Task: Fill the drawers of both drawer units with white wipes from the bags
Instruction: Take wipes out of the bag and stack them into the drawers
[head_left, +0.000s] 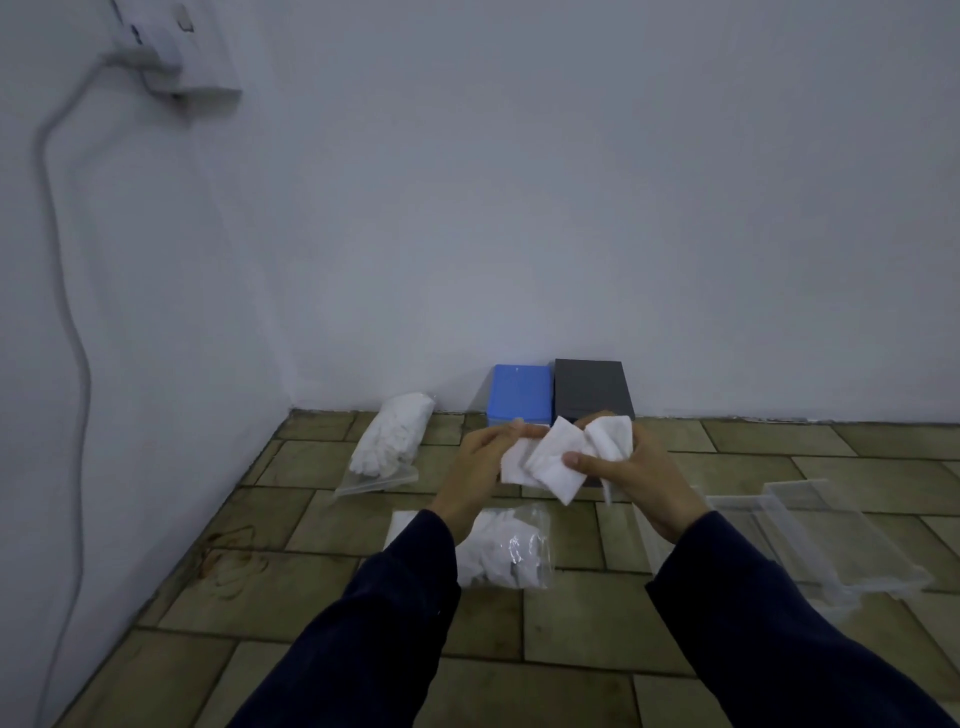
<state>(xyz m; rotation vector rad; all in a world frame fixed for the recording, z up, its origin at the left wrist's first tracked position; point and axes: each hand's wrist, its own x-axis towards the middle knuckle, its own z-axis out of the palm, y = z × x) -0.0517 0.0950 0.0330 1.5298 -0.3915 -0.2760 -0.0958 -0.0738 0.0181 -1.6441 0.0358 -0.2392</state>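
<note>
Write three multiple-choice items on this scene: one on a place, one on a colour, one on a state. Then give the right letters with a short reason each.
1. Where does the fuller bag of wipes lie?
A. On the floor left of the blue drawer unit
B. On top of the dark drawer unit
C. Right of the clear drawers

2. What colour is the left-hand drawer unit?
A. Red
B. Blue
C. Yellow

3. What are the hands doing?
A. Both hang idle
B. Only the left hand holds something
C. Both hold white wipes

Key: 1 A, the bag rests on the tiles near the corner. 2 B, it stands blue beside the dark unit. 3 C, the right hand and the left grip the wipes between them.
</note>
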